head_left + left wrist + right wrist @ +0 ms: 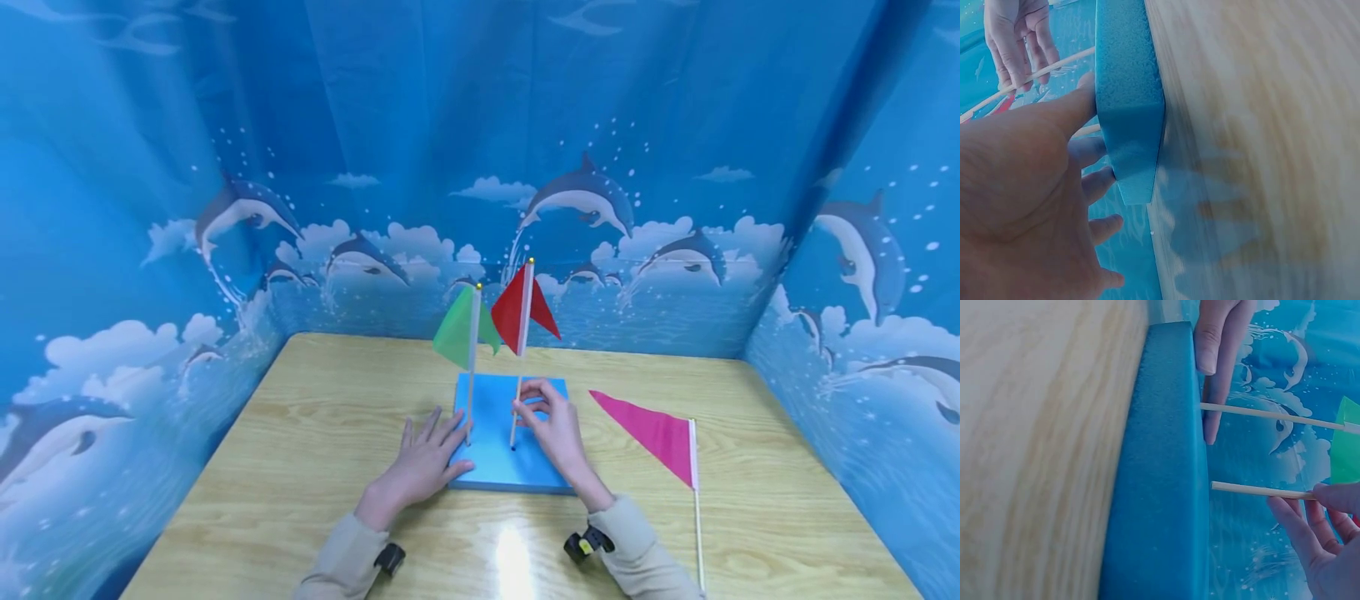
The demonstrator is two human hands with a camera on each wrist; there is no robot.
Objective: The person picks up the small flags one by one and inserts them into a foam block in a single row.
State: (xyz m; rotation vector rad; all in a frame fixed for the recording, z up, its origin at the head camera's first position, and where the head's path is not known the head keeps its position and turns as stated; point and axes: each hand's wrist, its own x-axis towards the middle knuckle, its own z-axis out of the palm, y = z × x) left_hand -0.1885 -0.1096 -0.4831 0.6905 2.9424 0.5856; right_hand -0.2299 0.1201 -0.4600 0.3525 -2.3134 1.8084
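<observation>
A blue foam board lies flat on the table. The left hand rests on its left edge with fingers spread and straight, right beside the stick of a green flag, which stands upright in the board. Between thumb and fingers, the right hand pinches the wooden stick of a red flag, held nearly vertical. In the right wrist view, the lower end of that stick is just off the board's top face. A small dark hole shows at the stick's foot in the head view.
To the right of the board, a pink pennant flag lies on the wooden table, its stick running toward the front edge. Blue dolphin-print curtains enclose the table at the back and sides.
</observation>
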